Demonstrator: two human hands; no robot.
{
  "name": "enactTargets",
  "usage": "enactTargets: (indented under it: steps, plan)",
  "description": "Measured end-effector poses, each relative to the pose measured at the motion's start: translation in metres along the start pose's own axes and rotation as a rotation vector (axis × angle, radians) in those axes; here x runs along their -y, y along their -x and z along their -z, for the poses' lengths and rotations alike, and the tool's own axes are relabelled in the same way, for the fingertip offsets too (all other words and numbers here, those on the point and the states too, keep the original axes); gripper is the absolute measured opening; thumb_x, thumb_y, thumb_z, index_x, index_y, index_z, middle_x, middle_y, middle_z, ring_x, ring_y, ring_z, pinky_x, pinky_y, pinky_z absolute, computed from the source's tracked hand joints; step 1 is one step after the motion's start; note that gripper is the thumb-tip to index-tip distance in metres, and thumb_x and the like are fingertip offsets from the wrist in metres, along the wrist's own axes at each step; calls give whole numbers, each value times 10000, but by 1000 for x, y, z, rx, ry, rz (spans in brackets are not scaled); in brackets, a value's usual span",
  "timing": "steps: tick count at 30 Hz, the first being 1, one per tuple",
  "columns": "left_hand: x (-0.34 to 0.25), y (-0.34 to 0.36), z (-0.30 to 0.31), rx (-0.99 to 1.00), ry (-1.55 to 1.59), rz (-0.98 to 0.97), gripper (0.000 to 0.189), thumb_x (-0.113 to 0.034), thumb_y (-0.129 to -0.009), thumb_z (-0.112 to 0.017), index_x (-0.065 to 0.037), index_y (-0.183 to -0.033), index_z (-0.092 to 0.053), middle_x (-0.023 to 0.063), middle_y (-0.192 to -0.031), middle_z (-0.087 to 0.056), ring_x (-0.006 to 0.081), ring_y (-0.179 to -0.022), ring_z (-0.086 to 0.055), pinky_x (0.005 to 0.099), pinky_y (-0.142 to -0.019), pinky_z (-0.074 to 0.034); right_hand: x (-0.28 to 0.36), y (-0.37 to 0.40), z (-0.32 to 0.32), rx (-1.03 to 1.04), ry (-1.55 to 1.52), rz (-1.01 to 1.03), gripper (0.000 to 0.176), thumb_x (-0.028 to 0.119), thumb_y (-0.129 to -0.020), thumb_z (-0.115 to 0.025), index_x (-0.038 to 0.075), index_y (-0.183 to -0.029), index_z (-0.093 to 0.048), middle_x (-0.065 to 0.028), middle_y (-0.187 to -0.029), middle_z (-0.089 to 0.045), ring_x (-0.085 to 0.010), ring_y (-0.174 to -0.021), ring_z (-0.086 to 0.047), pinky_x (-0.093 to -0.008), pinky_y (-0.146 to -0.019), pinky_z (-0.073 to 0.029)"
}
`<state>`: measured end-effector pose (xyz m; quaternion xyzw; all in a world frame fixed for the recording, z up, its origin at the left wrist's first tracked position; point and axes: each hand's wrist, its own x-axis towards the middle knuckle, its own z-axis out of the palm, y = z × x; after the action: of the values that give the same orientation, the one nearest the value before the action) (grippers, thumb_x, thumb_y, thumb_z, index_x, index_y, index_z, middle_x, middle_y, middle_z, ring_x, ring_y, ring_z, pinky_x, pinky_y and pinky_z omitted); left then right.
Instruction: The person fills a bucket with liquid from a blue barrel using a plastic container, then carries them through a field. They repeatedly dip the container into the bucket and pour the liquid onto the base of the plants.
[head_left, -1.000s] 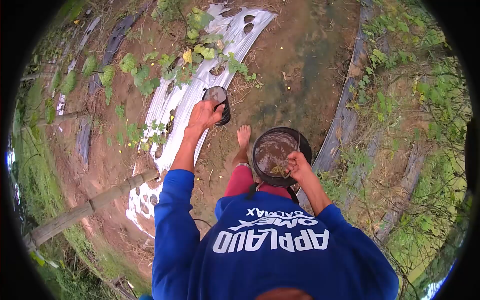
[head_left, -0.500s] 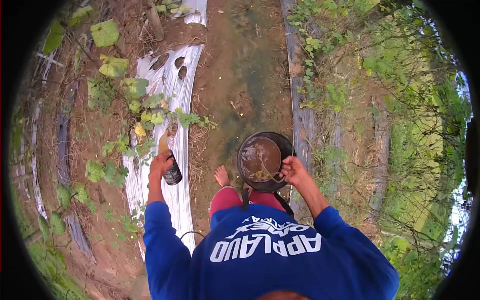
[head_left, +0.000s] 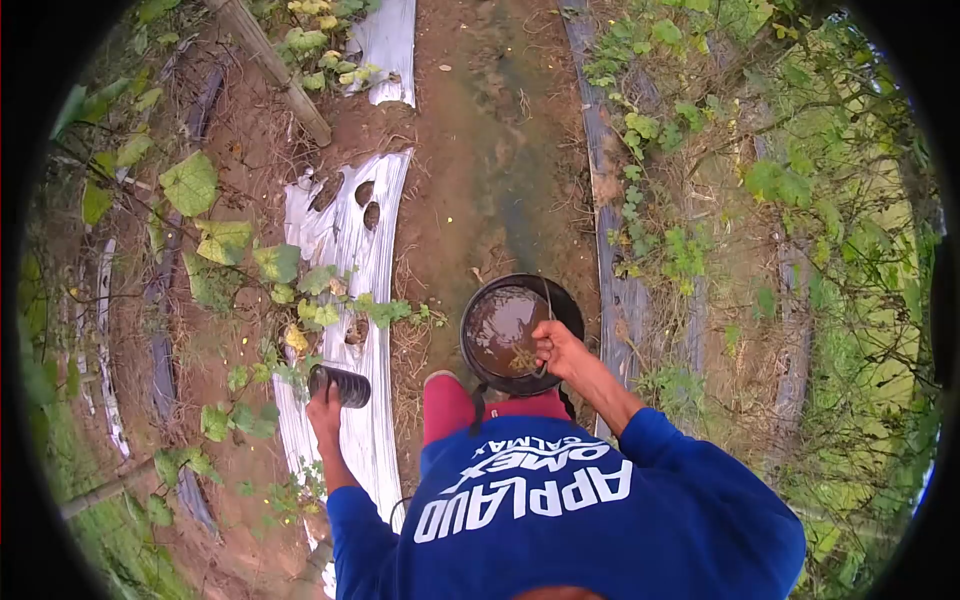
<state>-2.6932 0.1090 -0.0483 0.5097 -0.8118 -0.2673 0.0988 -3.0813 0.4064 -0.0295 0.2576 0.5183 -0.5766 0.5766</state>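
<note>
My left hand (head_left: pixel 324 410) is closed around a dark ribbed can (head_left: pixel 347 386), held low over the white plastic strip at my left. The can lies tilted nearly on its side, its mouth toward the left, and no liquid stream shows. My right hand (head_left: pixel 560 352) grips the thin handle of a round black bucket (head_left: pixel 468 345). Brown liquid (head_left: pixel 505 322) with a shiny surface fills part of the bucket, and some yellowish bits lie near its lower edge. The bucket hangs just in front of my legs.
A muddy path (head_left: pixel 470 180) runs ahead between planted rows. White plastic sheeting (head_left: pixel 365 300) with torn holes lies left, with leafy vines (head_left: pixel 275 262) over it. A wooden post (head_left: pixel 270 65) leans farther up. Grey plastic (head_left: pixel 610 230) and tangled plants border the right.
Brown liquid was pouring from the can; now no stream shows. My left hand has moved nearer me and turned the can more sideways. My right hand has shifted left over the bucket.
</note>
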Motion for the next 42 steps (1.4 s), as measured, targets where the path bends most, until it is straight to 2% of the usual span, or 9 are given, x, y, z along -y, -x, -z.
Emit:
enactTargets:
  steps: [3,9,12,15,18,25,28,35,42]
  plan:
    - [-19,-27,0,75,-42,109,371,-301,-901,-548,28,-1050,-633,307,-850,-608,464,-785,-588,490,-700,-444,34,-31,-6,0,-15,-30,185,178,-688,-596,177,-620,-424,52,-500,-302,-134,-430,-309,-367,-535,-364]
    - [-55,-128,-23,139,-27,88,328,-284,-892,-575,19,-992,-652,294,-822,-610,464,-754,-589,489,-657,-448,125,-106,-33,-105,-22,-51,199,170,-669,-580,182,-599,-394,46,-499,-295,-140,-420,-286,-376,-523,-359]
    - [-64,-197,-51,65,-32,-99,275,-257,-866,-612,15,-837,-632,261,-754,-605,454,-726,-587,488,-625,-453,174,-144,-42,-185,-90,-20,198,164,-680,-563,186,-586,-390,41,-503,-297,-146,-423,-277,-371,-537,-350]
    - [-94,-274,-65,226,-32,-121,257,-239,-849,-619,9,-787,-608,245,-734,-598,444,-711,-584,483,-621,-457,220,-148,-53,-259,-108,4,176,169,-704,-554,177,-597,-414,38,-507,-305,-154,-435,-286,-372,-562,-358]
    - [-147,-363,-79,344,-22,-383,266,-226,-823,-632,13,-721,-577,238,-733,-591,435,-706,-578,489,-627,-452,258,-140,-63,-257,-272,108,151,167,-717,-575,177,-635,-448,47,-517,-307,-137,-455,-303,-369,-563,-353]
    - [-340,-533,-144,554,-155,-902,229,-228,-789,-639,-10,-728,-601,214,-715,-602,409,-662,-582,495,-645,-466,359,-154,-83,-244,-429,150,155,163,-714,-577,181,-640,-442,52,-508,-295,-133,-444,-289,-352,-544,-340]
    - [-461,-572,-163,609,-171,-1026,266,-258,-812,-633,-6,-735,-600,213,-742,-608,404,-725,-597,478,-652,-472,394,-169,-79,-188,-420,197,157,162,-714,-577,185,-642,-439,58,-509,-301,-121,-436,-279,-326,-523,-326]
    - [-709,-601,-235,702,-257,-1253,255,-265,-795,-613,-24,-858,-666,214,-802,-646,401,-778,-622,473,-694,-486,468,-216,-66,-59,-338,188,125,154,-716,-557,181,-636,-465,70,-496,-318,-89,-425,-285,-291,-441,-256]
    - [-848,-626,-361,726,-457,-1401,324,-349,-764,-560,-56,-830,-679,229,-788,-650,408,-772,-638,459,-729,-516,509,-233,-48,-205,-183,202,153,150,-731,-560,180,-636,-444,64,-543,-338,-78,-430,-287,-282,-466,-270]
